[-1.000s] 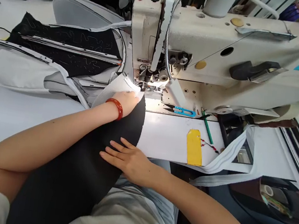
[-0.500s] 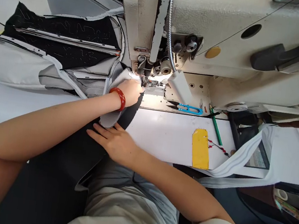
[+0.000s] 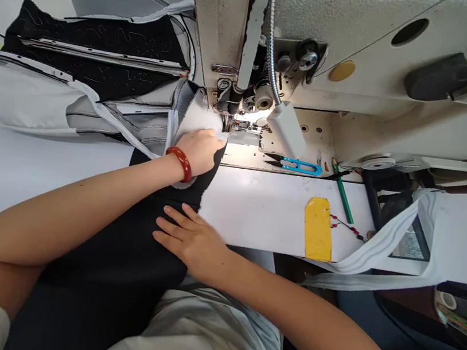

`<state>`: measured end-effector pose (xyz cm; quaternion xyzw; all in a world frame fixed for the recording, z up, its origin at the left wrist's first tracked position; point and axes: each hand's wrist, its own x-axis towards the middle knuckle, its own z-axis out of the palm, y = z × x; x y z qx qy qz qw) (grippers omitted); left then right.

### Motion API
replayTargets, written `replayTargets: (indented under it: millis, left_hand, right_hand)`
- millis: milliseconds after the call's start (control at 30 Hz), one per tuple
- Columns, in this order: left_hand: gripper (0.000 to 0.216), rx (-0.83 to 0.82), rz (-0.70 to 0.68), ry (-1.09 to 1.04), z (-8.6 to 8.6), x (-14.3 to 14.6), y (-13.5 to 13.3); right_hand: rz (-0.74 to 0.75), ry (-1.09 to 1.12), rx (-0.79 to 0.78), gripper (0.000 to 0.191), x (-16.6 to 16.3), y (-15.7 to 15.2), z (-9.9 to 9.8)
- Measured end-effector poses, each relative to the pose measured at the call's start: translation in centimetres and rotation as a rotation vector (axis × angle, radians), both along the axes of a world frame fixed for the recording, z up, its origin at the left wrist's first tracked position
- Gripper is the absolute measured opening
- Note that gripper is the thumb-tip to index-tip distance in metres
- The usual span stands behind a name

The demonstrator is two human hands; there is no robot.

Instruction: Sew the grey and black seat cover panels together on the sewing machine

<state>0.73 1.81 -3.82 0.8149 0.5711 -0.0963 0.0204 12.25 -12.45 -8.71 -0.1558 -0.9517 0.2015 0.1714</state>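
My left hand (image 3: 199, 152), with a red bangle (image 3: 180, 161) at its wrist, is closed with bent fingers on a light grey fabric piece (image 3: 201, 113) just in front of the sewing machine's needle area (image 3: 228, 122). Part of that piece is hidden under the hand. Beneath it lies a large black fabric sheet (image 3: 137, 242) that drapes over the table edge toward my lap. My right hand (image 3: 197, 245) rests flat on the black sheet near the table edge, fingers spread and holding nothing.
Grey-and-black sewn bag parts (image 3: 104, 47) lie on the left. Blue thread snips (image 3: 293, 164) and a green pencil (image 3: 342, 193) are right of the needle. A yellow tag (image 3: 318, 229) and white zipper tape (image 3: 395, 227) lie nearer me. The machine's lamp (image 3: 287, 127) hangs low.
The black sheet has been spread flatter on the table. My right hand has shifted right and slightly nearer me, off the grey piece's edge. My left hand has drawn slightly back from the needle.
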Motion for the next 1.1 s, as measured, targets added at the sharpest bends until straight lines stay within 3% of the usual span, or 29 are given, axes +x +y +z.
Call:
replayTargets:
  millis: [67,167,300,467,733,967,1100]
  left_hand:
    - [0.044,0.015,0.006,-0.019,0.0,0.2,0.8]
    - [0.044,0.036,0.0,-0.044,0.2,-0.1,0.6]
    - [0.045,0.045,-0.098,-0.132,0.2,-1.2,-2.3]
    - [0.039,0.146,-0.009,-0.314,-0.8,-1.0,-4.4]
    - [0.039,0.216,-0.04,-0.326,-1.8,-0.1,-2.3]
    - [0.034,0.243,-0.059,-0.421,-2.7,-1.2,-0.7]
    - [0.031,0.266,-0.123,-0.482,-3.7,-1.8,0.2]
  right_hand:
    - [0.025,-0.016,0.043,0.04,0.4,1.4,0.7]
    - [-0.051,-0.054,0.132,0.039,0.8,2.8,1.6]
    - [-0.109,-0.056,0.233,0.035,0.8,2.8,1.4]
    - [-0.123,0.009,0.283,0.034,1.3,2.4,0.2]
    - [-0.125,-0.001,0.262,0.032,2.7,4.9,0.0]
    - [-0.131,-0.019,0.35,0.033,3.1,7.4,-1.0]
    - [-0.105,-0.056,0.323,0.034,3.5,9.0,-0.8]
